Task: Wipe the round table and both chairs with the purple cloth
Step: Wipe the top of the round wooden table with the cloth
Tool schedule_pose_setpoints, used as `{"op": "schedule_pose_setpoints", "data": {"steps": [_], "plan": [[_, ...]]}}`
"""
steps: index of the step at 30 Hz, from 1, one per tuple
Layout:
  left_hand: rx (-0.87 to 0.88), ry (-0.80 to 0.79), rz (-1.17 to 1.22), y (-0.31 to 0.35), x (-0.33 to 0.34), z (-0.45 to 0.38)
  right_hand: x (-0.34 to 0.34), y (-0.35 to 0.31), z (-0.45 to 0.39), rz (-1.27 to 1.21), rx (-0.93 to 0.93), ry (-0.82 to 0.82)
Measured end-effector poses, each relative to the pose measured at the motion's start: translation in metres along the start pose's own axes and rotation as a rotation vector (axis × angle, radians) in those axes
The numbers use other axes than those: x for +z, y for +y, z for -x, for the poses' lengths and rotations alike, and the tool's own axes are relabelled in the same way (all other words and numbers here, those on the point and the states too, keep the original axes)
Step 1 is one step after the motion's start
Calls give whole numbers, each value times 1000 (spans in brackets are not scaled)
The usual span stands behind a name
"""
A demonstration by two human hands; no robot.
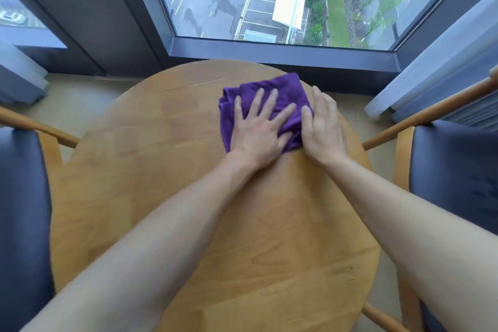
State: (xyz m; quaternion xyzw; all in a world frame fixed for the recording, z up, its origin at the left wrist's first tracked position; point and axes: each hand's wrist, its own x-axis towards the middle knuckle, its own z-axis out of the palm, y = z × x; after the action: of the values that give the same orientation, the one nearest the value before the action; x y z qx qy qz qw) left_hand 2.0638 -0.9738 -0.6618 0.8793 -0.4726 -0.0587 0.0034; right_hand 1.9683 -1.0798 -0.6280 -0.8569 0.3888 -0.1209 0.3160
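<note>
Two bare hands work at centre frame on a round light-wood table (167, 197) w/ visible grain. Left hand (260, 129) lies flat, palm down, fingers spread wide, pressing on a crumpled purple cloth (272, 89). Right hand (322, 129) sits just beside it at the cloth's right edge, fingers held together & extended, thumb touching the fabric; can't tell if it pinches the cloth or only rests against it. Cloth lies bunched on the table's far part, upper centre of frame, near the rim by the window, folds piled toward its left side. Both forearms reach in from the bottom corners. Left edge of frame: chair w/ dark padded seat & light-wood arm (21, 197), close to the table rim. Right edge: matching dark padded chair w/ wood frame (455, 170), also close to the rim. Top of frame: grey-framed window (283, 54) looking down on a street & car park. Pale curtain (436, 73) hangs upper right.
</note>
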Motion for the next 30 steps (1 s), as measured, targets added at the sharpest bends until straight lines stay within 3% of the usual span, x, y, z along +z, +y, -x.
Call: {"op": "schedule_pose_setpoints", "data": {"steps": [4,6,10,12,14,16,20,24,27,30], "plan": [[275,17,-79,-73,-5,40,-4,1,-9,207,-37,-122],[258,20,-113,-125,-10,50,-5,1,-8,328,-51,-180],[-237,36,-12,-177,-11,50,-1,6,1,442,-52,-270],[-534,64,59,-150,-7,31,0,9,0,439,-54,-275],[-707,60,133,-104,-6,8,-1,11,-1,417,-63,-280],[-639,48,150,-55,-3,1,-2,13,-2,355,-75,-288],[-201,81,21,13,10,52,0,9,8,235,-107,-224],[82,69,-26,-33,15,116,18,-2,31,325,-130,-204],[-73,61,-69,-114,13,160,27,-9,41,439,-102,-264],[-480,35,-1,-182,8,205,28,-15,46,476,-91,-284]]}}
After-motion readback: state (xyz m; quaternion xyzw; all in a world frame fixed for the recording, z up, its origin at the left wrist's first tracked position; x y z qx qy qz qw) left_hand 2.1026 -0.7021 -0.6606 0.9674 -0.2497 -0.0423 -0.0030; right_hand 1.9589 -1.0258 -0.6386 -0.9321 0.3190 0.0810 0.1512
